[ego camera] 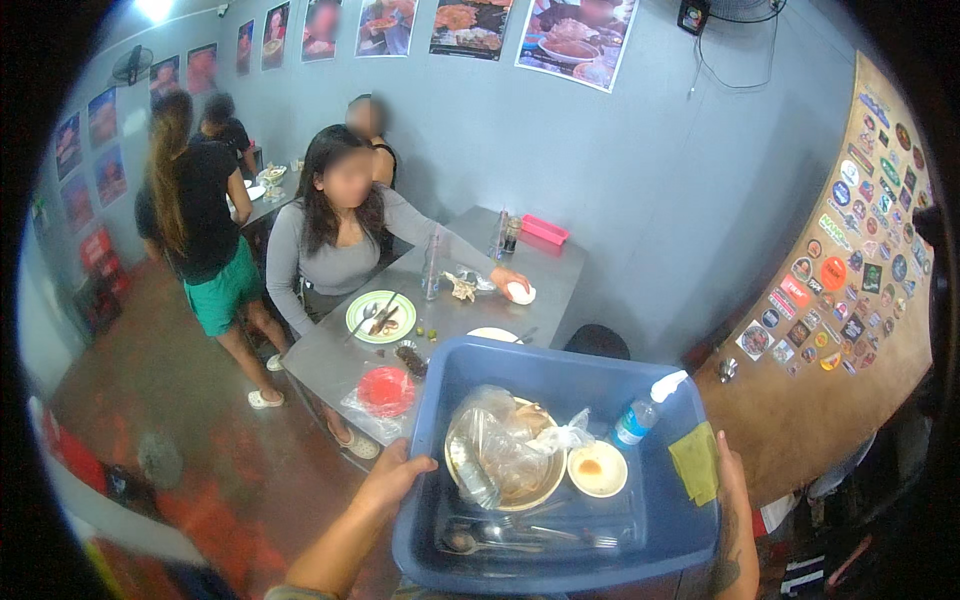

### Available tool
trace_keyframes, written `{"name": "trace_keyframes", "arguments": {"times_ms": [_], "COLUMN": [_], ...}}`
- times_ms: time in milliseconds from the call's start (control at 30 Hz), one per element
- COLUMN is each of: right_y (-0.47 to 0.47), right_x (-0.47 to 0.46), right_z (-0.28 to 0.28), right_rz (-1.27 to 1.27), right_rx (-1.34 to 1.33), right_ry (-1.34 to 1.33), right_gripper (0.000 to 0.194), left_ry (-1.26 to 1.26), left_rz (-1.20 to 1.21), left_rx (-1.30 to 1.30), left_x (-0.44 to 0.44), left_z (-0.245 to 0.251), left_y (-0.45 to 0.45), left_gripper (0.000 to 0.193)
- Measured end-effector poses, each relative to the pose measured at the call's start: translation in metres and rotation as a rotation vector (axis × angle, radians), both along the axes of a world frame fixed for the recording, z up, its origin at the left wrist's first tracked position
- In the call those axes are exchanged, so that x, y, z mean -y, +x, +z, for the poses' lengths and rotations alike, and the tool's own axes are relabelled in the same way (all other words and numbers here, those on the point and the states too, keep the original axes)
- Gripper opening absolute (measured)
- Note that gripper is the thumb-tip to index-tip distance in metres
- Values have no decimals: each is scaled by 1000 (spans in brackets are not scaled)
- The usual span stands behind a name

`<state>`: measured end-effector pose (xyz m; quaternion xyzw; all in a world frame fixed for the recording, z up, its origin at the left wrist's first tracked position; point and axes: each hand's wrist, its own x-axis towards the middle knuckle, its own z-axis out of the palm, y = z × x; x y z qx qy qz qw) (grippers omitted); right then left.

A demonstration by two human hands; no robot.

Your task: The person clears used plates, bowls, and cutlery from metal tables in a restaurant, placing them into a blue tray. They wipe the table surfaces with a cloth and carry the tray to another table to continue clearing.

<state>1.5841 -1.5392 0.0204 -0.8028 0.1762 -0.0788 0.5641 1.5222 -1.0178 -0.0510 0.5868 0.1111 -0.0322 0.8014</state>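
Note:
Between my two hands I hold a blue plastic tub (431, 525) at the near edge of a dining table. My left hand (397, 474) grips its left rim, thumb on top. On the right rim, my right hand (729, 469) grips beside a yellow-green cloth (694, 463) draped there. Inside the tub, a large bowl (556, 487) holds crumpled clear plastic bags (502, 442). A small cream bowl (598, 469) with brown residue sits to its right. Behind that leans a spray bottle (637, 421) with a white top. Used spoons and forks (540, 534) lie at the bottom.
The grey table (450, 337) bears a green-rimmed plate (381, 316) with scraps, a red plate (385, 391), a glass bottle (430, 266) and a pink tray (544, 229). A seated person reaches over a white bowl (520, 293). A sticker-covered wooden panel (787, 390) stands right.

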Motion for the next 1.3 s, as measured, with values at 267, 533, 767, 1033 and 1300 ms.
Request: {"name": "trace_keyframes", "arguments": {"times_ms": [267, 533, 767, 1033, 1300], "right_y": [89, 135, 170, 210, 237], "right_x": [49, 80, 122, 134, 104], "right_z": [-6, 37, 12, 4, 2], "right_rz": [98, 140, 113, 132, 174], "right_rx": [22, 46, 13, -58, -86], "right_ry": [139, 225, 265, 294, 287], "right_gripper": [62, 62, 67, 67, 68], "left_ry": [114, 125, 164, 128, 131], "left_rz": [26, 3, -75, -31, -66], "left_rx": [-2, 89, 52, 90, 97], "left_x": [44, 86, 97, 107, 94], "left_z": [23, 68, 30, 62, 79], "left_y": [67, 136, 189, 198, 211], "left_gripper": [49, 55, 48, 45, 49]}}
